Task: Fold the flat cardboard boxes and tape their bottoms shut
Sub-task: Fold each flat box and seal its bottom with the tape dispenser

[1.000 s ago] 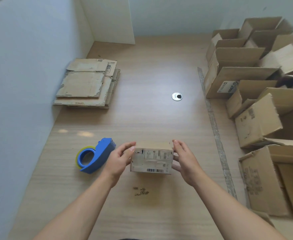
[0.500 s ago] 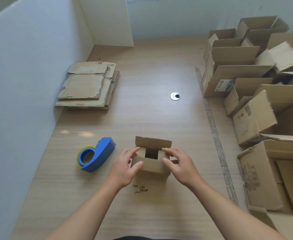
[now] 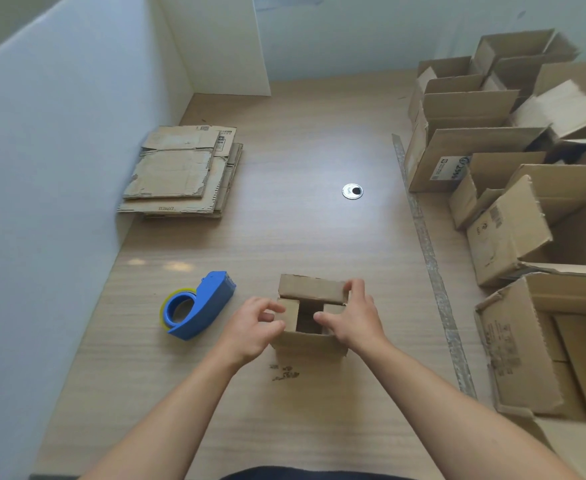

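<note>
Head view. Clerk: Largest lot?
Checker: Wooden table (image 3: 302, 237), under both hands.
Clerk: Next?
Checker: Heap of folded boxes (image 3: 513, 216), tops open, to the right of the right hand and beyond it.
Clerk: Flat stock?
Checker: Stack of flat cardboard (image 3: 180, 171), well beyond the left hand, against the left wall.
Clerk: Item in work?
Checker: One small box (image 3: 310, 344), standing on the table between the hands, flaps up. Far flap (image 3: 310, 289) leans inward, and two side flaps are folded in.
Clerk: Grip?
Checker: Left hand (image 3: 253, 327) has its fingers curled and pinches the left flap. Right hand (image 3: 359, 317) has its fingers hooked over the far flap and its thumb on the right flap.
Clerk: Smaller goods?
Checker: Blue tape dispenser (image 3: 199, 306), just left of the left hand, not touching it. Round metal grommet (image 3: 352, 191), well beyond the right hand.
</note>
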Demonstrator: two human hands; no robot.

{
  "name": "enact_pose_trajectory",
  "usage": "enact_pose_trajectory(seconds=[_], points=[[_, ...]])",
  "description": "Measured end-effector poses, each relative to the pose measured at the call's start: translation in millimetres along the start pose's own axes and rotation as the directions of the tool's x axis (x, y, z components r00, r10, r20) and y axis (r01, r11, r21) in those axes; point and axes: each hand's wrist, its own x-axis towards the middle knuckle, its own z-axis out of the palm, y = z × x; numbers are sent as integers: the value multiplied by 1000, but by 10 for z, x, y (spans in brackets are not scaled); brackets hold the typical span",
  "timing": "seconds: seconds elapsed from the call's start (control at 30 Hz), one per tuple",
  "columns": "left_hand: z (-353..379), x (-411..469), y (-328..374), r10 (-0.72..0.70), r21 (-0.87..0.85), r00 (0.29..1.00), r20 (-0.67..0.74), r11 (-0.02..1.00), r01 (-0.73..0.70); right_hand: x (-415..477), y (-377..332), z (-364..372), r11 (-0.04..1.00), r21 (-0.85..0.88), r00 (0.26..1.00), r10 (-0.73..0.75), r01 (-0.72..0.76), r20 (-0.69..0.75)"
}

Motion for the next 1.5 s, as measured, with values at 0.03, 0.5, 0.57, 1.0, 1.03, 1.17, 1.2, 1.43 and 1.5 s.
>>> enact_pose_trajectory(seconds=[0.03,0.5,0.57,1.0,1.03,1.17,1.2,1.43,1.5], points=[[-27,-10,-22,-1,-27,997,76,1000,3,9,-11,1,1000,-12,1000,8,-8,12],[206,29,-48,-70,236,990,-119,967,97,-75,714,-31,918,-148,892,-392,367,-223],[176,16,-19,-79,202,989,-123,974,103,-47,756,-30,763,-450,763,-602,463,-235],[118,-75,-261,-188,-355,975,-119,925,135,-230,80,-157,594,-580,820,-286,558,495],[108,-70,-277,-174,-354,980,-101,926,128,-287,70,-87,537,-635,826,-267,555,496],[50,-64,-361,-149,-383,989,-21,915,130,-435,9,160,707,-536,883,-308,462,354],[36,-61,-375,-141,-392,990,-3,911,128,-430,-7,184,778,-477,908,-303,410,288],[-86,-44,-449,-102,-390,988,114,910,139,-467,-32,225,735,-526,895,-260,427,364],[-116,-45,-460,-97,-384,985,140,912,144,-559,-64,288,658,-613,891,-222,437,397]])
